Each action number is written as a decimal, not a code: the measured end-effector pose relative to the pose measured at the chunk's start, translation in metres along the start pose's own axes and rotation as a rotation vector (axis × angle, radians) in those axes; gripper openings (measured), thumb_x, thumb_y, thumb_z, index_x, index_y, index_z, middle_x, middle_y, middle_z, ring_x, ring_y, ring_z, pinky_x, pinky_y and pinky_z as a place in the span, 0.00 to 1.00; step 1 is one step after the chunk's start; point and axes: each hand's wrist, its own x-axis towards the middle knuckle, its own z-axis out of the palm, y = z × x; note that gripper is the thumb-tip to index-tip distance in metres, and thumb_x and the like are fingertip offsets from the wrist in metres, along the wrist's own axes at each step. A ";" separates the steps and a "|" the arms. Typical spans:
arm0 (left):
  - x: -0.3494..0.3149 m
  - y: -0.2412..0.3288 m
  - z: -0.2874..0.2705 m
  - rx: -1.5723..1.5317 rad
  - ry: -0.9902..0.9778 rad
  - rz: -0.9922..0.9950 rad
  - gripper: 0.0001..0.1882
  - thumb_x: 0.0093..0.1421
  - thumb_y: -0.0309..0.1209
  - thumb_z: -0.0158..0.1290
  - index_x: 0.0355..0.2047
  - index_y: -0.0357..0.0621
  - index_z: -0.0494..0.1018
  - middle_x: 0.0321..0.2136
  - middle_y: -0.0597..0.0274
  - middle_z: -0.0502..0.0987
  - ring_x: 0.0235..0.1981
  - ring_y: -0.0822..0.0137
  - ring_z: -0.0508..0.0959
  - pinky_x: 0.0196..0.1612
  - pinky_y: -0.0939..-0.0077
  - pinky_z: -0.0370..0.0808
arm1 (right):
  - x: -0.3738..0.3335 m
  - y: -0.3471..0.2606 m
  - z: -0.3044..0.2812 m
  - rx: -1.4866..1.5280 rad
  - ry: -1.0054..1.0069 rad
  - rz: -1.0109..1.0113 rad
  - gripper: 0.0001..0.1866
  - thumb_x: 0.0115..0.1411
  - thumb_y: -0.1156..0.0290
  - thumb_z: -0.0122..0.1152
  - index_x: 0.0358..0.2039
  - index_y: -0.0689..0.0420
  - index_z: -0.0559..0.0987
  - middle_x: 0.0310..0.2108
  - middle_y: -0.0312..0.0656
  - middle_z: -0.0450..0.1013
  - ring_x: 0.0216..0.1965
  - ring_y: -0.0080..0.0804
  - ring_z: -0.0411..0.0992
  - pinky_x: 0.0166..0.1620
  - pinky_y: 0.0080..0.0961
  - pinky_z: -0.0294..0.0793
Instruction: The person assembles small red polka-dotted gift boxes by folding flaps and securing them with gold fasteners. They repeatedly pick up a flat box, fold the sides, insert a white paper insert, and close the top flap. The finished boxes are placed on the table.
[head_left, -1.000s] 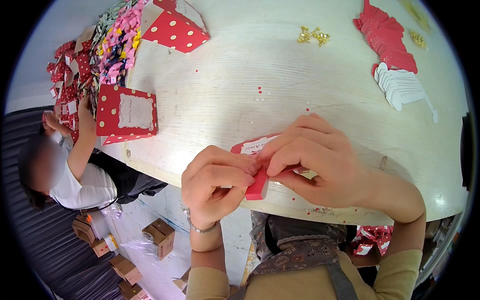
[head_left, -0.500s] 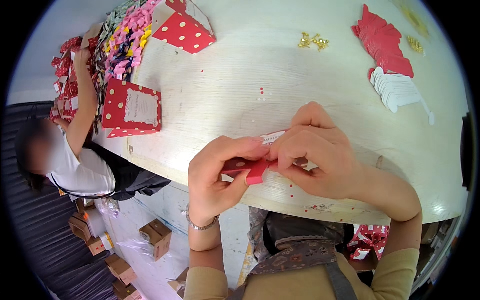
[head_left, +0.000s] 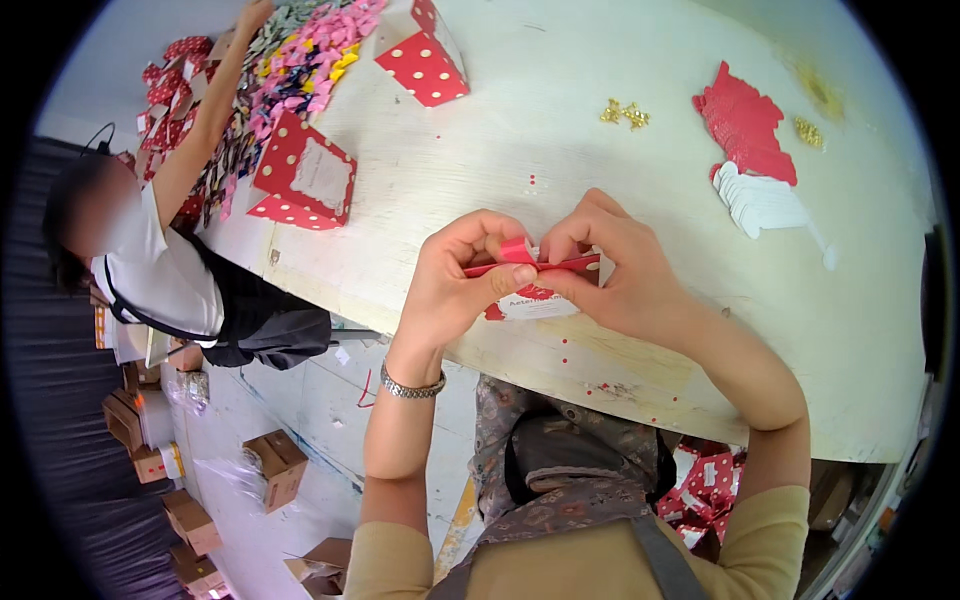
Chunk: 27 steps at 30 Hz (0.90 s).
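Leftmost, a co-worker (head_left: 165, 285) stretches out an arm (head_left: 207, 145) near a dotted red box (head_left: 302, 180); next, the left hand (head_left: 460, 275) pinches one side of a red carton (head_left: 540, 293) (its white label (head_left: 550, 307) in view) over the table (head_left: 480, 150), the right hand (head_left: 622, 272) grips the other side, and farther right lie red cutouts (head_left: 740, 125).

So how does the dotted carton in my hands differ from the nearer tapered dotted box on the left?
Your left hand and right hand grip the dotted carton, while the tapered box rests on the table, untouched. The dotted carton looks pinched narrow; the tapered box stands spread out. Your hands partly cover the carton's white label, whereas the box's white label shows more fully. Both are red with pale dots.
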 end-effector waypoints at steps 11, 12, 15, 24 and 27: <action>0.131 0.029 -0.101 1.520 0.726 0.730 0.31 0.47 0.39 0.65 0.50 0.44 0.71 0.59 0.52 0.64 0.62 0.45 0.57 0.61 0.52 0.57 | -0.063 -0.076 -0.099 -0.244 -1.110 0.324 0.07 0.53 0.64 0.63 0.31 0.52 0.82 0.24 0.36 0.76 0.27 0.32 0.73 0.33 0.29 0.71; 0.137 0.033 -0.100 1.542 0.740 0.760 0.27 0.46 0.39 0.65 0.46 0.44 0.73 0.58 0.53 0.64 0.61 0.45 0.57 0.60 0.52 0.57 | -0.069 -0.082 -0.102 -0.263 -1.218 0.410 0.09 0.54 0.62 0.62 0.32 0.51 0.82 0.24 0.37 0.76 0.28 0.35 0.74 0.34 0.30 0.71; 0.137 0.047 -0.081 1.612 0.745 0.902 0.11 0.46 0.36 0.64 0.25 0.43 0.77 0.51 0.57 0.70 0.59 0.47 0.60 0.59 0.52 0.58 | -0.082 -0.065 -0.100 -0.494 -1.104 0.338 0.11 0.54 0.60 0.60 0.34 0.49 0.82 0.26 0.41 0.77 0.30 0.38 0.75 0.34 0.33 0.72; 0.000 0.004 0.079 1.037 0.511 0.803 0.07 0.44 0.28 0.63 0.19 0.48 0.74 0.48 0.60 0.71 0.58 0.51 0.62 0.57 0.46 0.58 | -0.047 0.001 -0.032 -0.567 0.189 -0.303 0.27 0.41 0.61 0.74 0.38 0.54 0.70 0.45 0.43 0.71 0.43 0.41 0.70 0.43 0.37 0.72; -0.011 -0.001 0.098 0.804 0.487 0.809 0.09 0.46 0.28 0.63 0.28 0.47 0.75 0.51 0.53 0.67 0.59 0.53 0.62 0.55 0.60 0.63 | -0.054 0.032 -0.022 -0.341 0.258 -0.358 0.27 0.40 0.65 0.75 0.34 0.55 0.66 0.51 0.47 0.66 0.44 0.40 0.70 0.43 0.35 0.71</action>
